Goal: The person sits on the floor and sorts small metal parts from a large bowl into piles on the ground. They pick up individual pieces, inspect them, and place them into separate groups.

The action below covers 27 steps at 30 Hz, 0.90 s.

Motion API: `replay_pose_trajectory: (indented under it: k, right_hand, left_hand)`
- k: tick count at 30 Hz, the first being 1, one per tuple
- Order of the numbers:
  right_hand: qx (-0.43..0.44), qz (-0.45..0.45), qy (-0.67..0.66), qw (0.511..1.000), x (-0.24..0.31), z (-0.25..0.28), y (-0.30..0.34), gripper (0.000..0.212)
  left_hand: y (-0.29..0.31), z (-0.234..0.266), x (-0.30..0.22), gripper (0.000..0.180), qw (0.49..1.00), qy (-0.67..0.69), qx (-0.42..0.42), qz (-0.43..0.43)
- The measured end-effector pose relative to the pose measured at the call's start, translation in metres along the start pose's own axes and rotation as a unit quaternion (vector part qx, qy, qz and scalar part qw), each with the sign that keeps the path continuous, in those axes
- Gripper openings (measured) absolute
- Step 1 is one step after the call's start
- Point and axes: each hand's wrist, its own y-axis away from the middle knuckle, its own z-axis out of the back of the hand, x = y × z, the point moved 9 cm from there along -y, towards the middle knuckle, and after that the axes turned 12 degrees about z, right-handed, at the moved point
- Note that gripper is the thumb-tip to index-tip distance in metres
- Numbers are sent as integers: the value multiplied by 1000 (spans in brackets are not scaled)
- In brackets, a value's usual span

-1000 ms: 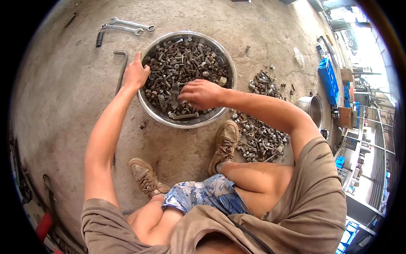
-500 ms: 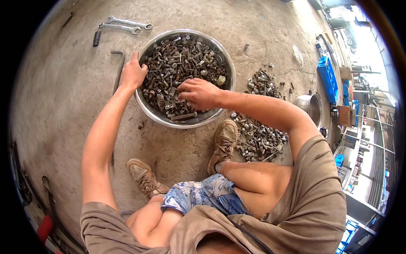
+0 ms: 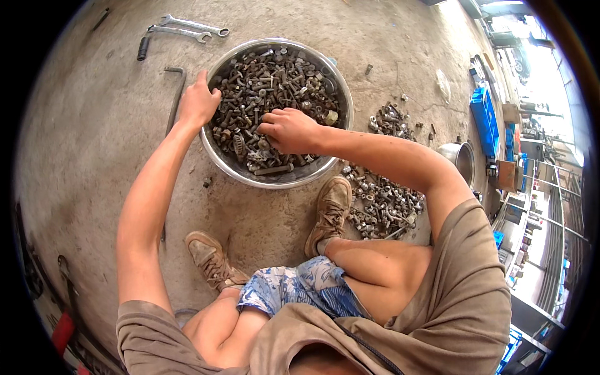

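Observation:
A round steel basin (image 3: 345, 100) full of dirty bolts, nuts and other small metal parts (image 3: 269, 84) stands on the floor beyond my feet. My left hand (image 3: 199, 103) is closed over its left rim, thumb towards the inside. Over the middle of the heap, my right hand (image 3: 291, 131) has its fingers bent down among the bolts. Its fingertips are partly hidden, so whether a piece is between them does not show. A long thick bolt (image 3: 274, 169) lies near the basin's front edge.
Right of the basin are two piles of fasteners, a near one (image 3: 387, 209) and a far one (image 3: 392, 122). Beyond them stand a smaller metal bowl (image 3: 461, 159) and a blue crate (image 3: 484, 122). Wrenches (image 3: 187, 28) and a bent bar (image 3: 177, 103) lie to the left.
My right hand has shifted slightly left within the basin, its fingers pointing lower into the bolts. My left hand stays on the rim. The whole view has shifted a little.

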Motion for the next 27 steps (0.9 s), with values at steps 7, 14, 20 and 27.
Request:
replay_pose_trajectory:
  k: [7, 14, 20, 27]
  right_hand:
    - [-9, 91, -1, 996, 48, -19, -22, 58]
    - [55, 92, 102, 989, 40, -24, -40, 34]
    - [18, 106, 137, 985, 41, -23, -48, 20]
    - [6, 90, 118, 989, 37, -25, -53, 21]
  left_hand:
    - [0, -2, 2, 60, 1000, -5, 7, 9]
    - [1, 0, 1, 59, 1000, 5, 6, 10]
    - [2, 0, 1, 58, 1000, 17, 3, 7]
    - [2, 2, 1, 52, 999, 43, 2, -1]
